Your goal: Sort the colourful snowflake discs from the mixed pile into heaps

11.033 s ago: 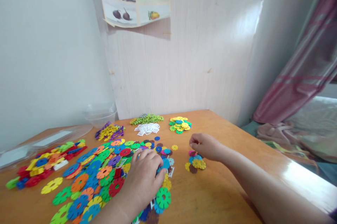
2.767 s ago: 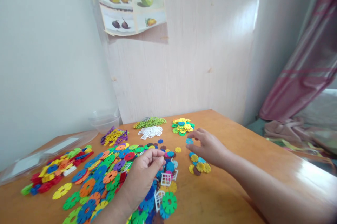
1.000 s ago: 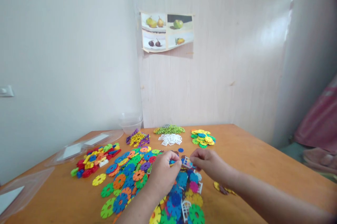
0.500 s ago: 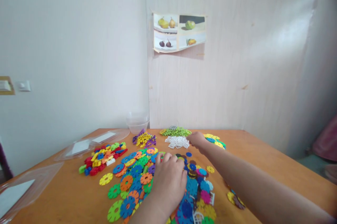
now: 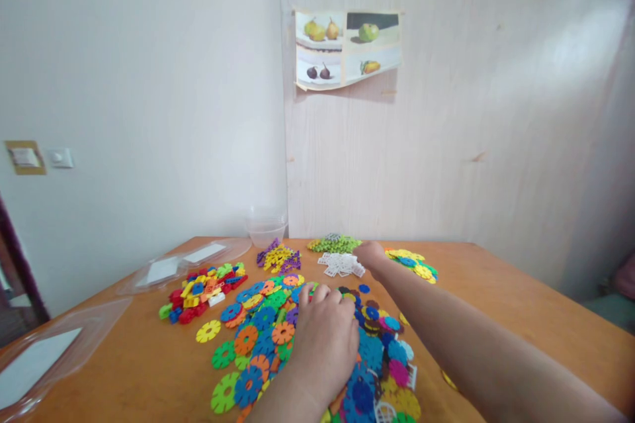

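White plastic lattice pieces [image 5: 340, 265] are lying in one heap just beside the right hand [image 5: 371, 257], while the left hand [image 5: 327, 327] is covering part of one big heap of multicoloured, notched plastic discs [image 5: 268, 316].
Two hands are reaching over one orange-brown bench [image 5: 159, 370], which is carrying, farther back, one heap of green plastic pieces [image 5: 335, 245] and one of purple and yellow plastic pieces [image 5: 279, 258]; overlap is hiding exact piece counts. The right forearm is slanting forward and leftward, its fingers curling in; whether they are pinching anything, I cannot tell. The left hand is resting palm down, fingers bending slightly apart, its underside hidden. The lattice pieces are lying flat at mixed angles, their heap's long axis running left to right; the discs are spreading toward the near side.
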The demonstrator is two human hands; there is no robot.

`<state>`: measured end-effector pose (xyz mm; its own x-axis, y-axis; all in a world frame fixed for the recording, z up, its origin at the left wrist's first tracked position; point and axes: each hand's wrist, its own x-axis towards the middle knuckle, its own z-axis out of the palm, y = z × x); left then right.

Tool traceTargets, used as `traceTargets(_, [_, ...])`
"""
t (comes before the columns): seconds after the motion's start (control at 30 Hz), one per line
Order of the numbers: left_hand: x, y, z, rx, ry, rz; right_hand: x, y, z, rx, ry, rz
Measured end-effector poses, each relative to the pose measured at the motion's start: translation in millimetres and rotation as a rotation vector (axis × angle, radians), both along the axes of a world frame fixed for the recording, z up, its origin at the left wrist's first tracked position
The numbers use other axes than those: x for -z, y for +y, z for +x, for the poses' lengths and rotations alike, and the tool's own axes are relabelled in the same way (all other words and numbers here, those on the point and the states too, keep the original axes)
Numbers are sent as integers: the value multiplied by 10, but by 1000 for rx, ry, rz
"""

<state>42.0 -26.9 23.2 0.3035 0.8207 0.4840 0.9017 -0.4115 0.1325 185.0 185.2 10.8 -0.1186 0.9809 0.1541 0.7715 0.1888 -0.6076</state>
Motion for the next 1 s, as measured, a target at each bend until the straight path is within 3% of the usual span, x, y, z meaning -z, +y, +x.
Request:
traceTargets(0.13, [-9,-14,6,14,8,0,11,-241,188,90,105,-44])
traceTargets(0.27, [-11,-22,18,40,13,-1,-4,-642,543,50,162,-26])
traceTargets(0.4, [3,-29,49,73,13,-6,11,-1101,929,-79,-33,73])
traceTargets(0.57, [28,-44,94,99,13,-38,44,-1483,1146,-101,-320,145])
traceTargets(0.8, [52,21,46,80,-6,-53,113,-1476,1107,-54,-519,129])
traceTargets(1.0, [57,45,24,81,20,-38,207,-1346,1131,-56,-383,98])
